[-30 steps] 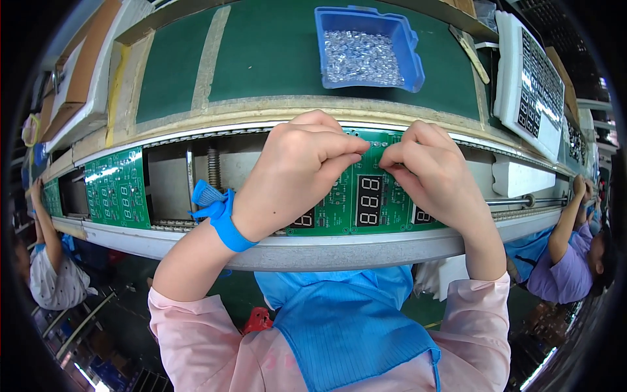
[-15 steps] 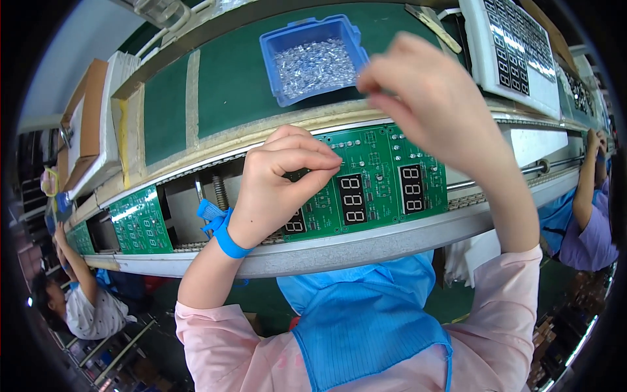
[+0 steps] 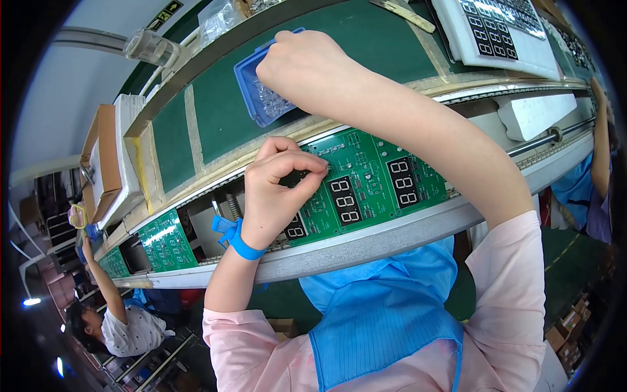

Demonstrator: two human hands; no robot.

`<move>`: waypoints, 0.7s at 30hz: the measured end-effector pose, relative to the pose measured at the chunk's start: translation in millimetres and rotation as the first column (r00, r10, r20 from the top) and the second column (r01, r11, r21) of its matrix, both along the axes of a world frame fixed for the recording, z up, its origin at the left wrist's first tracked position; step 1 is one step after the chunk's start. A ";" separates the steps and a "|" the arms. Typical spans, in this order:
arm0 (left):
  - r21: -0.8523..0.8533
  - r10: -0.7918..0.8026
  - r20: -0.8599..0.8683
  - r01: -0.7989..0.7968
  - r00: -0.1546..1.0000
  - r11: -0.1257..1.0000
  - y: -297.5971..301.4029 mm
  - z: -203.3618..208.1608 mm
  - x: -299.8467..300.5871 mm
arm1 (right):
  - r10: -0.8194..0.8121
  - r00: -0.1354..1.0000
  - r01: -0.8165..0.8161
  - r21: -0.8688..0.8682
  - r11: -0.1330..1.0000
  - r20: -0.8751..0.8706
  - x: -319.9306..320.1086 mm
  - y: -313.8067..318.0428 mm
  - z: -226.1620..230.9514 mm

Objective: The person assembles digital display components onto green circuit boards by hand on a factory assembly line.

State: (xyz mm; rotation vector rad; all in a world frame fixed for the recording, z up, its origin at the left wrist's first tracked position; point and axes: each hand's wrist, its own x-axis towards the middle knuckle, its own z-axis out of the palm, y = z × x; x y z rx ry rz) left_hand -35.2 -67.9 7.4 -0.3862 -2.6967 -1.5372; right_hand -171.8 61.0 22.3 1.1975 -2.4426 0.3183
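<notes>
Inside the blue bin (image 3: pixel 245 91) lay small clear pieces (image 3: pixel 270 102).
Right hand (image 3: pixel 300 62) hid its grip there; left hand (image 3: pixel 279 175) was pinched closed over circuit board (image 3: pixel 370 189).

I'm watching remotely as the green circuit board (image 3: pixel 371 191) is lying face up, carrying black displays (image 3: pixel 345 200) with white digits, while the blue bin (image 3: pixel 245 91), partly hidden, is sitting apart beyond it, holding small clear parts (image 3: pixel 272 103).

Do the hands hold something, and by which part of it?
Cannot be told: the left hand pinches over the board; the right hand, at the bin, hides its fingertips.
</notes>
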 end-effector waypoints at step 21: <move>-0.139 -0.125 -0.198 0.099 0.972 0.985 6.3 -4.9 -9.3 | 0.306 0.798 0.254 -0.750 0.610 0.519 80.0 67.8 3.1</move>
